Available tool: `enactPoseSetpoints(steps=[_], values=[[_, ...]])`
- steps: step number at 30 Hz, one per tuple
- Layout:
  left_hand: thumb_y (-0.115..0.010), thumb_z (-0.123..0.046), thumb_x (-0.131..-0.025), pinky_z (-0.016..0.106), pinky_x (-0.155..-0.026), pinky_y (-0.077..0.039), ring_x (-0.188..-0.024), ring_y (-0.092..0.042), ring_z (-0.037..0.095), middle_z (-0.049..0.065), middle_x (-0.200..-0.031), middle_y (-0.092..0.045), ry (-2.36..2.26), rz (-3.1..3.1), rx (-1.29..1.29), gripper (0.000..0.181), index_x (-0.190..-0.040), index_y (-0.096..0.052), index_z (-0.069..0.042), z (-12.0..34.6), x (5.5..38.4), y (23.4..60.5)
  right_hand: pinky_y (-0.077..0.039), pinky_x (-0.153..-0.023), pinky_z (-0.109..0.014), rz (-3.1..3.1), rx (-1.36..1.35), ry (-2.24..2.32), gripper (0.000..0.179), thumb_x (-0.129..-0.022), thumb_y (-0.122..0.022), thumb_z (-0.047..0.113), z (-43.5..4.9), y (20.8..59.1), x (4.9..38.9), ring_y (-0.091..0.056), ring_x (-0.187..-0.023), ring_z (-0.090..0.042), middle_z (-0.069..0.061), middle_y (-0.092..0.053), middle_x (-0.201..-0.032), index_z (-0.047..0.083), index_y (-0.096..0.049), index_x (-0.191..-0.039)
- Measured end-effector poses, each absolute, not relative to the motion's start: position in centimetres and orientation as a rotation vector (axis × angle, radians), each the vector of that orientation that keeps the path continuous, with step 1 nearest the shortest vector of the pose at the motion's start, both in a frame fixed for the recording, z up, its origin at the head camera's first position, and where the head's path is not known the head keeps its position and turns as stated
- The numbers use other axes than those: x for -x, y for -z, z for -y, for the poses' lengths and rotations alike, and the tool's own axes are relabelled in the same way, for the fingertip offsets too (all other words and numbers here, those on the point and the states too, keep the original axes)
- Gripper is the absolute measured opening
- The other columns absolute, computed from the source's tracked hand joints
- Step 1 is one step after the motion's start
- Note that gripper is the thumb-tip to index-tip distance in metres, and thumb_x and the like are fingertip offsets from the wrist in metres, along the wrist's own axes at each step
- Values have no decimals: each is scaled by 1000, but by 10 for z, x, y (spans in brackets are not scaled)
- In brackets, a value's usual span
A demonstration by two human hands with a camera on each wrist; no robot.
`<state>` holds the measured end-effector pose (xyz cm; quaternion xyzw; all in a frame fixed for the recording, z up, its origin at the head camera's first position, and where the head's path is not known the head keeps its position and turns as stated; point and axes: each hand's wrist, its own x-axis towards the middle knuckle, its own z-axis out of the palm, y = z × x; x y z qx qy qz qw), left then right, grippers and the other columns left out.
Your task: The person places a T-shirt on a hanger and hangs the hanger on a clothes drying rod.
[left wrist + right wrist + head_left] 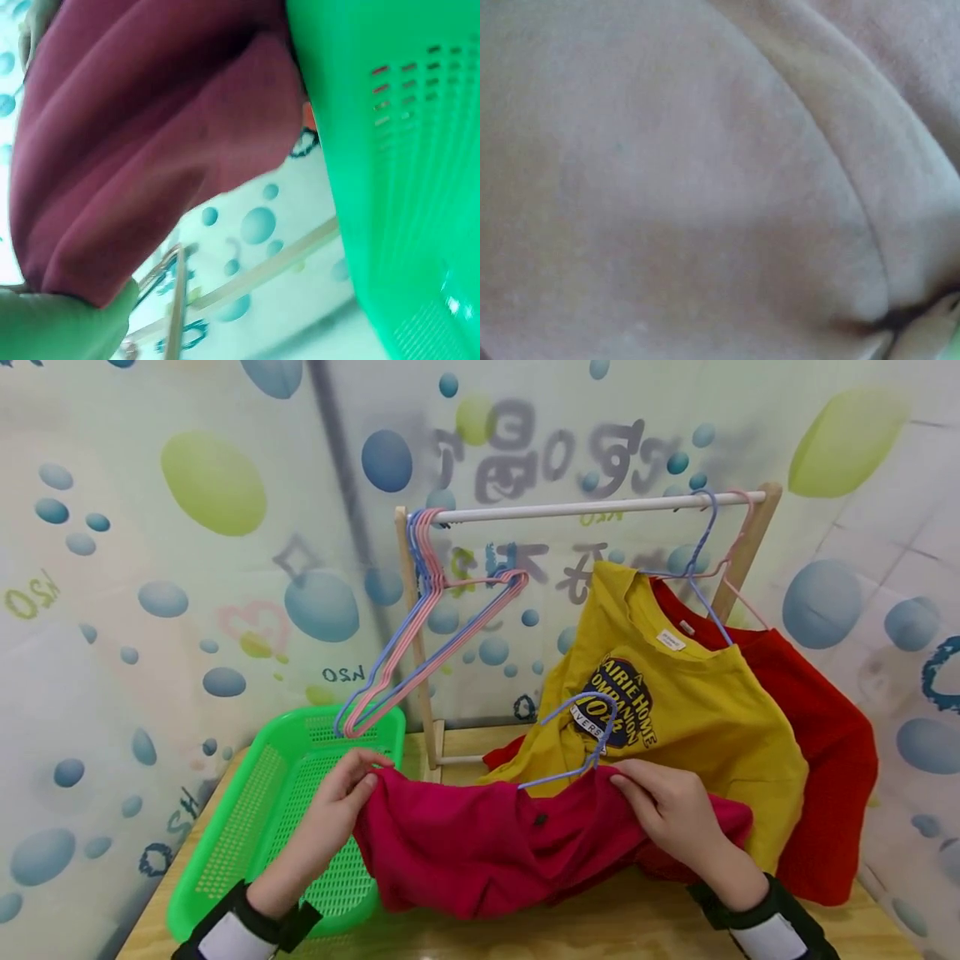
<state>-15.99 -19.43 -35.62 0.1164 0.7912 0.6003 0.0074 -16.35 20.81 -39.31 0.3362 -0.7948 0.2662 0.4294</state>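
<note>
A crimson-pink shirt is held up between both hands in the head view. My left hand pinches its left shoulder between thumb and fingers. On the other side of the neckline, my right hand grips the right shoulder. A blue hanger has its hook sticking up out of the neck, its arms partly hidden inside the cloth. In the left wrist view the shirt drapes from the left hand. Blurred cloth fills most of the right wrist view.
A green plastic basket stands at left on the wooden table. Behind, a rack with a white rail carries several pink and blue hangers at left, and a yellow shirt and red shirt at right.
</note>
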Motion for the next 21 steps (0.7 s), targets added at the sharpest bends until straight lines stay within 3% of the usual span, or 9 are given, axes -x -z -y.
enactPoseSetpoints(steps=[5, 10, 13, 17, 21], values=[[-38, -3, -108, 29, -67, -51, -76, -63, 15, 5, -92, -66, -1848, -2361, -247, 22, -126, -48, 4, 190, 181, 366, -52, -70, -19, 2004, -817, -713, 12, -98, -67, 13, -209, 389, 160, -66, -73, -7, -2, -75, -83, 6, -76, -93], [-50, 2, -102, 32, -61, -47, -70, -57, 15, 8, -92, -72, -1340, -2758, -368, 18, -113, -63, -2, 182, 189, 378, -50, -69, -18, 2020, -769, -742, 5, -91, -72, 1, -209, 387, 158, -63, -73, -4, -2, -74, -82, 5, -75, -92], [-55, 1, -100, 35, -66, -49, -79, -62, 18, 10, -100, -73, -1214, -2944, -450, 16, -111, -67, -3, 176, 186, 380, -50, -68, -19, 2026, -755, -736, 6, -91, -72, 1, -209, 387, 159, -62, -71, -3, 0, -73, -81, 6, -75, -91], [-54, -5, -104, 37, -76, -51, -94, -62, 22, 10, -104, -67, -1428, -3083, -516, 14, -110, -66, 0, 173, 175, 375, -46, -62, -23, 2027, -735, -722, 7, -91, -72, 1, -209, 387, 160, -56, -66, -4, 3, -69, -78, 8, -73, -90], [-58, -7, -102, 34, -79, -51, -95, -61, 18, 4, -102, -65, -1580, -3042, -526, 10, -110, -63, -4, 173, 159, 373, -44, -59, -24, 2041, -692, -711, 8, -90, -72, -1, -210, 386, 161, -52, -63, -5, 4, -67, -76, 7, -73, -90]])
